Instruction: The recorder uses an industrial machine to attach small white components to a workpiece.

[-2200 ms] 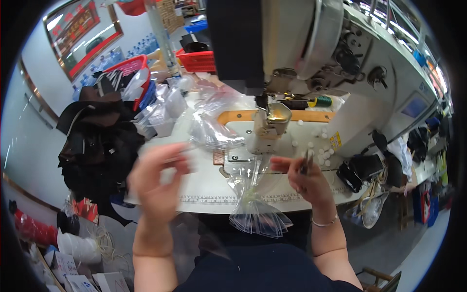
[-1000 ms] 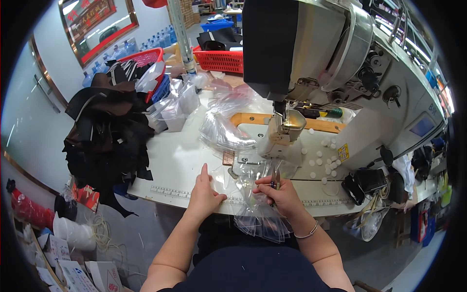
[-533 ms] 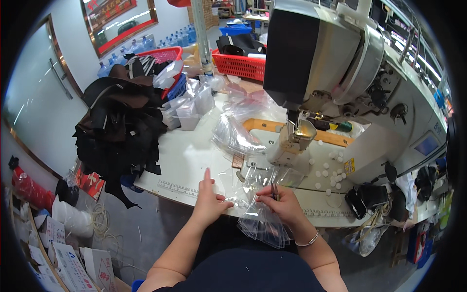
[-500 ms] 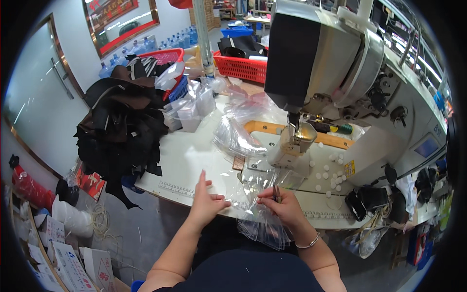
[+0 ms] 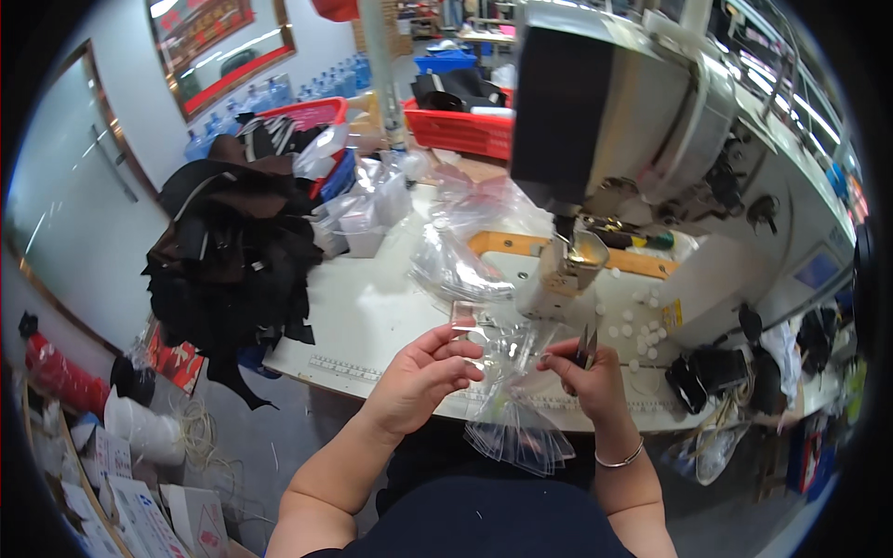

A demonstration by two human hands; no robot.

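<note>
A fanned bundle of clear plastic pieces [image 5: 517, 430] hangs over the table's front edge, and more of the same film lies up toward the sewing machine [image 5: 562, 279]. My left hand [image 5: 420, 379] is beside the film, its fingers apart and half curled; no held thing shows in it. My right hand [image 5: 588, 379] is closed around small dark thread snips [image 5: 586, 346], blades pointing up. Its thumb and fingertip come together at the film's edge; whether they pinch it I cannot tell.
Black fabric pieces [image 5: 228, 270] are heaped at the left table edge. Clear plastic pieces [image 5: 456, 256] lie behind my hands. White discs [image 5: 644, 339] are scattered right of the machine. A ruler strip [image 5: 344, 365] runs along the front edge. Red baskets [image 5: 456, 130] stand at the back.
My left hand has moved right and up toward the film, its fingers curling. My right hand has shifted right and slightly up with the snips, whose blades now show more clearly.
</note>
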